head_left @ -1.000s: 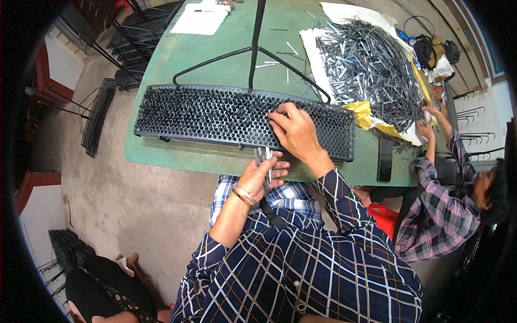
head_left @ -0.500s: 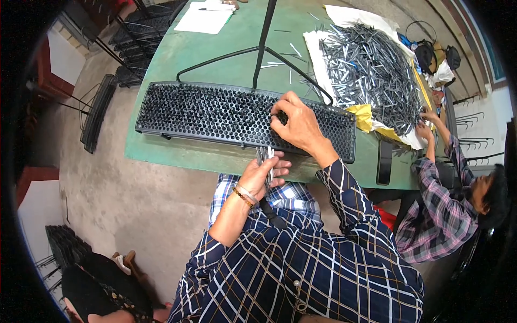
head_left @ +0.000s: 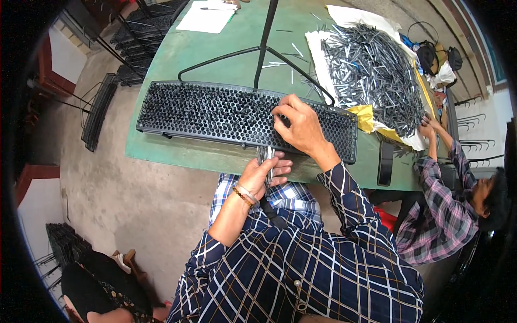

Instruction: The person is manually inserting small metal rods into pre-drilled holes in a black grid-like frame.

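Note:
On the table's near side lies a long black perforated panel (head_left: 199, 116), its upper face dense with round holes and small dark pieces. Fixed to its far edge is a black rod frame (head_left: 262, 48). My right hand (head_left: 300, 125) is over the panel's right half, thumb and forefinger pinched close to the holes. Whatever those fingertips hold is hidden. My left hand (head_left: 258, 176) stays below the panel's near edge, closed round a bunch of slim dark and silvery strips (head_left: 265, 156), with the outer fingers loosely spread.
A large heap of similar strips (head_left: 371, 70) lies on white-and-yellow sheeting on the green table (head_left: 161, 151). A black phone (head_left: 385, 163) is right of the panel. Another person's hands (head_left: 428, 128) touch the heap's edge. Similar black racks (head_left: 99, 113) stand on the floor at left.
My right hand's fingertips have shifted very slightly at the panel. My left hand keeps the strips in the same place. The other person's hands have moved a little at the heap.

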{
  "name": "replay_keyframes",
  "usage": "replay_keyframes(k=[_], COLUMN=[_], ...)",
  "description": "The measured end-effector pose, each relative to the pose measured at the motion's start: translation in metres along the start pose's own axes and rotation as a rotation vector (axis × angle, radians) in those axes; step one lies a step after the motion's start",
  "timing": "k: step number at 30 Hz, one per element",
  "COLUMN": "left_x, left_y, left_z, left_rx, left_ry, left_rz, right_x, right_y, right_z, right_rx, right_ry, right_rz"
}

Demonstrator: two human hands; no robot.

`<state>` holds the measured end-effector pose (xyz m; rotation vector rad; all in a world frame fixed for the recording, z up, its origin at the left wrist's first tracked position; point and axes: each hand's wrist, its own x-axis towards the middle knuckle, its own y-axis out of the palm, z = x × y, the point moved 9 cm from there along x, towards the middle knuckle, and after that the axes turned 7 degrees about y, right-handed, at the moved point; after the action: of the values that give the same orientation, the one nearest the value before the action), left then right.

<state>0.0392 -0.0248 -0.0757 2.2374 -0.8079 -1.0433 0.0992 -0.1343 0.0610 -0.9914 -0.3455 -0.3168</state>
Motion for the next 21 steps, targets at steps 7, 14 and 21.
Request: replay_keyframes(k=[7, 14, 21], left_x=[0.000, -0.002, -0.007], left_y=[0.001, 0.001, 0.011], left_z=[-0.001, -0.007, -0.023], left_rx=[-0.034, 0.014, 0.056], left_ry=[0.009, 0.040, 0.174], left_rz=[0.017, -0.001, 0.078], right_x=[-0.006, -0.010, -0.037], right_y=[0.001, 0.001, 0.037], right_z=[0.006, 0.005, -0.014], right_rx=[-0.086, -0.049, 0.556], right_ry=[-0.051, -0.030, 0.472], right_rz=[0.028, -0.007, 0.456])
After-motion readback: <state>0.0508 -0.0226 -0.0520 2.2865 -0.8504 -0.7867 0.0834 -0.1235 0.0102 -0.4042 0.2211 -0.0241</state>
